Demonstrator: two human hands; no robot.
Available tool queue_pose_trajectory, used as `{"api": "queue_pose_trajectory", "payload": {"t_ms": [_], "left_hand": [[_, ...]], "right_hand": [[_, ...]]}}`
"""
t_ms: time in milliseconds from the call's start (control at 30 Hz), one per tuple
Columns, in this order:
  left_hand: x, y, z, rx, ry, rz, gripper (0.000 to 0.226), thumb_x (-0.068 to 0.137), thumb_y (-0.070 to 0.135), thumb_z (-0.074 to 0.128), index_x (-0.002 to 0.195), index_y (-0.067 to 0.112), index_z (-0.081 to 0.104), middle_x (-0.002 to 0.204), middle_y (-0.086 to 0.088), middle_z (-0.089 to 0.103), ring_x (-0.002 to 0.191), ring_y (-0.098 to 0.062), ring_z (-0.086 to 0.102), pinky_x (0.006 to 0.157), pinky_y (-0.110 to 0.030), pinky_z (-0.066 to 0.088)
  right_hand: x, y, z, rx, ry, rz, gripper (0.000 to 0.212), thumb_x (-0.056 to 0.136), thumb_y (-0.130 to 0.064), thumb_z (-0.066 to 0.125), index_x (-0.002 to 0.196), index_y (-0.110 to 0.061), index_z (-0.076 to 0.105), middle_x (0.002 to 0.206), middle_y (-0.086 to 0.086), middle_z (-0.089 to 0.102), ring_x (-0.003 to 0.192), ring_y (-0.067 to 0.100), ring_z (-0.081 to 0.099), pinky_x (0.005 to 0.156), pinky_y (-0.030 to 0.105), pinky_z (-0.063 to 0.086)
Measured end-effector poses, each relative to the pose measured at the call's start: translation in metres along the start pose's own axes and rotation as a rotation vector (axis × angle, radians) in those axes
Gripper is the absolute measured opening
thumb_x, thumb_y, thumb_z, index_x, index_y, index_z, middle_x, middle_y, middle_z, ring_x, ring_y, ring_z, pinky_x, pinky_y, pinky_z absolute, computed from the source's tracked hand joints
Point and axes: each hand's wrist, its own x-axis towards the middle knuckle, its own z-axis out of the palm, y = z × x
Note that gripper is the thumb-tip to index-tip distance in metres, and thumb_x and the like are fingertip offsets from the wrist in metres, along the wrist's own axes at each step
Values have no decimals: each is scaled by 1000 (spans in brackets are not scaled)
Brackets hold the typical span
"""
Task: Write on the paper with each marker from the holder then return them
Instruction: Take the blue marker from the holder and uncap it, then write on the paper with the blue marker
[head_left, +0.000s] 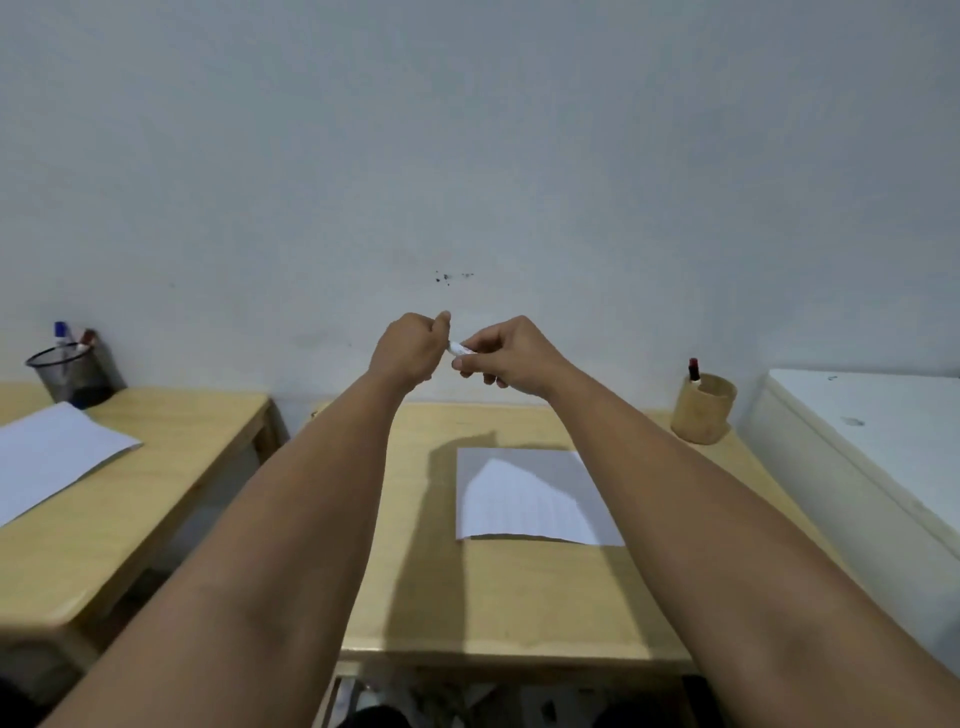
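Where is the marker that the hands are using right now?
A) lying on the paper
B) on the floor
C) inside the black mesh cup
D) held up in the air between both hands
D: the left hand and right hand both grip the white marker above the table, well clear of the paper.

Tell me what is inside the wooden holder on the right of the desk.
One marker with a red cap sticks up out of the wooden holder. The holder's wall hides its lower barrel and anything else lying deeper inside.
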Motion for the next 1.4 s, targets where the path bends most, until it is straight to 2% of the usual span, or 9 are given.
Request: {"api": "queue_pose_trajectory", "payload": {"t_ms": [133,267,533,733,867,1000,1133,1300,1400], "left_hand": [[11,-62,-10,190,138,-55,62,107,47,33,59,10,45,61,-8,55,72,-39,66,66,-39,45],[7,-104,22,579,4,46,57,106,58,32,79,12,53,77,-4,56,77,-33,55,66,-36,38],[-14,-146,95,830,-167,185,52,101,64,37,102,18,61,102,-1,68,95,-26,65,73,-38,39],[-19,-160,95,719,-183,85,56,96,70,41,104,17,57,105,-1,66,97,-26,62,72,-36,40],[-37,-152,81,534,-76,26,56,90,75,45,104,21,52,99,5,61,95,-23,58,73,-38,49],[-71,-140,72,350,2,228,50,85,74,47,103,29,58,94,14,62,89,-14,56,73,-36,52],[-92,-148,78,414,-141,326,64,84,75,48,119,26,68,112,10,70,105,-19,60,84,-38,50],[-103,-154,88,511,-119,223,82,73,89,49,129,30,61,134,10,58,129,-19,46,101,-43,41],[-105,-157,89,506,-78,199,92,66,92,53,135,31,56,141,7,52,137,-21,38,105,-44,38]], "right_hand": [[10,36,7,-131,50,31,14,91,-14,83,104,-9,81,85,10,81,67,14,63,65,26,51],[19,73,8,125,206,172,14,103,-11,67,104,-18,55,89,15,75,57,18,61,53,26,49],[32,98,10,670,292,383,31,104,-3,50,116,-13,77,108,15,78,70,24,74,61,31,58],[32,98,10,845,309,388,41,102,7,49,127,-12,76,106,12,82,77,23,76,67,31,57],[28,97,15,802,292,349,15,101,-18,73,115,-13,76,96,6,79,70,15,72,63,27,54],[30,85,31,631,361,409,31,104,-44,62,91,-17,71,67,1,66,46,11,54,50,20,39],[21,95,62,465,301,378,24,98,-26,62,100,-7,77,80,8,77,56,18,61,55,25,47],[16,122,101,332,382,342,38,95,-46,75,86,-9,76,68,-1,72,56,9,64,53,25,51],[15,136,116,382,383,367,39,100,-37,72,89,0,68,69,8,71,54,9,64,50,24,47]]}}
